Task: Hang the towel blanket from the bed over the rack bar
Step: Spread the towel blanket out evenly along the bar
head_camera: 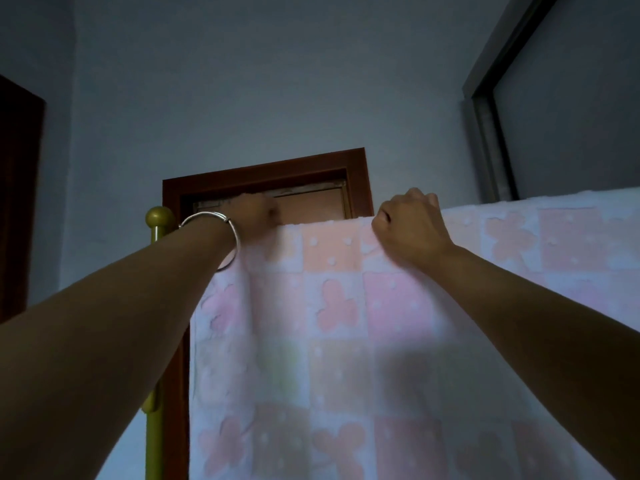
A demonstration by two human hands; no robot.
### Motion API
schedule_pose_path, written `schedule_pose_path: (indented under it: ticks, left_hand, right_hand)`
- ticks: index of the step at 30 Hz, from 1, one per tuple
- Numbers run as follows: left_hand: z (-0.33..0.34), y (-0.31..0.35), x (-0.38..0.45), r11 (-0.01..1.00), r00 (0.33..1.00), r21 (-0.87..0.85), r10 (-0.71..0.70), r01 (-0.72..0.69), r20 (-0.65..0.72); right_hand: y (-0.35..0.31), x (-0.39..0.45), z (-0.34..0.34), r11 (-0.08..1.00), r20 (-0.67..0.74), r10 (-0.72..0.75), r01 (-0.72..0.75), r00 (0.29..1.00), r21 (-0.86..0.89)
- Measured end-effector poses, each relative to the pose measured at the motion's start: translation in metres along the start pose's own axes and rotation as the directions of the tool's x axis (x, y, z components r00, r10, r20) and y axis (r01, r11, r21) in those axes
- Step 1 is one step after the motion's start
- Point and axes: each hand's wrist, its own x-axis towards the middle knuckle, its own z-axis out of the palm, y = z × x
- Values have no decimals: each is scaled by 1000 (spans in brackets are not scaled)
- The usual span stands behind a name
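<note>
Towel blanket (349, 306): it hangs in front of you in a broad sheet, its top edge running level from near your left hand across to the right border of the view, and its lower part dropping out of the bottom of the frame. The cloth is a patchwork of pink, peach and pale squares with flower shapes and white dots.

Rack bar: the fold of the blanket covers it, so you see no bare stretch of it; the straight top line of the cloth suggests it lies right under there.

Rack post (156, 341): a gold upright with a round knob on top, standing just left of the blanket, partly behind your left forearm.

Left hand (252, 213): raised at the blanket's upper left corner, touching the top edge. It is motion-blurred, so its grip seems curled onto the cloth, but you cannot tell for sure.

Bracelet (221, 233): a silver ring around your left wrist.

Right hand (408, 230): knuckles up at the top edge, to the right of the left hand; its grip is pressed together, pinching a fold of the towel blanket.

Door frame (270, 171): dark red-brown wood, behind the blanket and between your two hands.

Wall (242, 81): plain, dim blue-grey.
</note>
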Motion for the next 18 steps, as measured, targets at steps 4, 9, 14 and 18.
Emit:
schedule_pose_path:
  ticks: [4,9,14,18]
  left_hand:
    - [6,14,-3,957,976,-233,198,-173,87]
    - [10,15,2,971,969,-105,224,-213,102]
    - [14,31,-4,962,960,39,267,-271,86]
    - [25,70,-4,922,923,-41,386,-385,-5]
  right_hand:
    - [-4,-5,-4,991,-49,-123,119,991,-65]
    - [3,7,-11,975,31,-162,165,986,-149]
    - [-2,10,-9,982,28,-46,50,999,-185]
    - [12,-11,-12,982,9,-88,89,996,-165]
